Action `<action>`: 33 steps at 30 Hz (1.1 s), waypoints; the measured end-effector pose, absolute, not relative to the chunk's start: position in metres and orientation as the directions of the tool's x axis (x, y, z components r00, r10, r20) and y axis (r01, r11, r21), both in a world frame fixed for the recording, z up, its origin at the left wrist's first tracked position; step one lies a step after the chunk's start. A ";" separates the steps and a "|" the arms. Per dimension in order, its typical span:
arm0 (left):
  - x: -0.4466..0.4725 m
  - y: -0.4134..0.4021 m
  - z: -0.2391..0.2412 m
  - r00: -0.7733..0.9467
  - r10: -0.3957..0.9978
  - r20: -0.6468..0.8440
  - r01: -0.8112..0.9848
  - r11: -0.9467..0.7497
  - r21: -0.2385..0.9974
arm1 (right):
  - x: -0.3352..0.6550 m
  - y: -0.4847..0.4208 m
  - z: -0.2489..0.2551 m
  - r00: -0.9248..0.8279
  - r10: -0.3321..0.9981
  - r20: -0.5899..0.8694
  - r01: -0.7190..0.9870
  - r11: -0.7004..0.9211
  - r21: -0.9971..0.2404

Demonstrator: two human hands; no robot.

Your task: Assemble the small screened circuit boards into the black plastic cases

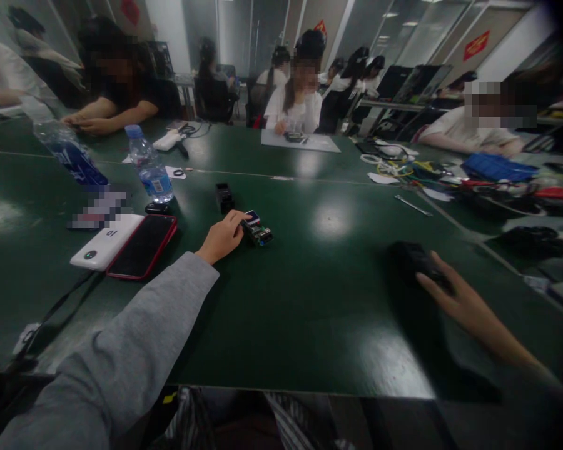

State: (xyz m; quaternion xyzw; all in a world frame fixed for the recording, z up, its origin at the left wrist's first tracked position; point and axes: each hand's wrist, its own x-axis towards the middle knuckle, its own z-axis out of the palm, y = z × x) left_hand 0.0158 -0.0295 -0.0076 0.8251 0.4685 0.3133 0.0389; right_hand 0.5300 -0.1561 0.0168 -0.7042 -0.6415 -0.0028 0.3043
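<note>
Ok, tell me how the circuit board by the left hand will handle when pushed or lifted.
The circuit board looks small and rigid, so probably light and stiff. It lies low on the glossy table, so a push would likely slide it, not tip it. Its exposed parts look fragile.
</note>
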 end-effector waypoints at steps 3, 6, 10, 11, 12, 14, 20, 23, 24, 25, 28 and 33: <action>0.015 -0.029 -0.008 0.374 0.796 0.475 0.743 -0.564 0.361 | 0.494 -0.129 0.031 0.134 0.907 0.400 0.856 0.097 -0.508; 0.015 -0.029 -0.008 0.373 0.798 0.473 0.741 -0.563 0.366 | 0.446 -0.117 0.055 0.013 0.854 0.521 0.845 0.269 -0.462; 0.015 -0.030 -0.006 0.380 0.795 0.473 0.733 -0.570 0.370 | 0.384 -0.117 0.055 -0.159 0.788 0.595 0.793 0.461 -0.399; 0.016 -0.030 -0.006 0.387 0.789 0.477 0.726 -0.580 0.370 | 0.369 -0.118 0.050 -0.189 0.770 0.609 0.781 0.494 -0.383; 0.016 -0.030 -0.005 0.396 0.781 0.483 0.717 -0.592 0.368 | 0.354 -0.120 0.043 -0.222 0.763 0.607 0.771 0.519 -0.370; 0.016 -0.031 -0.005 0.419 0.761 0.495 0.696 -0.619 0.364 | 0.324 -0.120 0.029 -0.314 0.767 0.559 0.751 0.561 -0.348; 0.017 -0.035 -0.003 0.401 0.730 0.553 0.665 -0.647 0.372 | 0.250 -0.099 0.010 -0.483 0.729 0.485 0.734 0.639 -0.229; 0.018 -0.034 0.001 0.330 0.699 0.634 0.704 -0.630 0.329 | 0.234 -0.086 0.007 -0.590 0.683 0.431 0.687 0.705 -0.175; 0.017 -0.033 0.001 0.291 0.692 0.661 0.735 -0.604 0.308 | 0.233 -0.083 0.006 -0.619 0.672 0.405 0.669 0.722 -0.174; 0.016 -0.031 0.001 0.252 0.688 0.680 0.770 -0.568 0.290 | 0.233 -0.082 0.005 -0.636 0.668 0.388 0.658 0.731 -0.181; 0.011 -0.023 -0.007 0.170 0.718 0.675 0.854 -0.450 0.263 | 0.237 -0.083 0.004 -0.631 0.675 0.382 0.652 0.728 -0.210; 0.005 -0.015 -0.021 0.241 0.815 0.528 0.884 -0.408 0.227 | 0.241 -0.085 0.002 -0.612 0.684 0.396 0.655 0.720 -0.231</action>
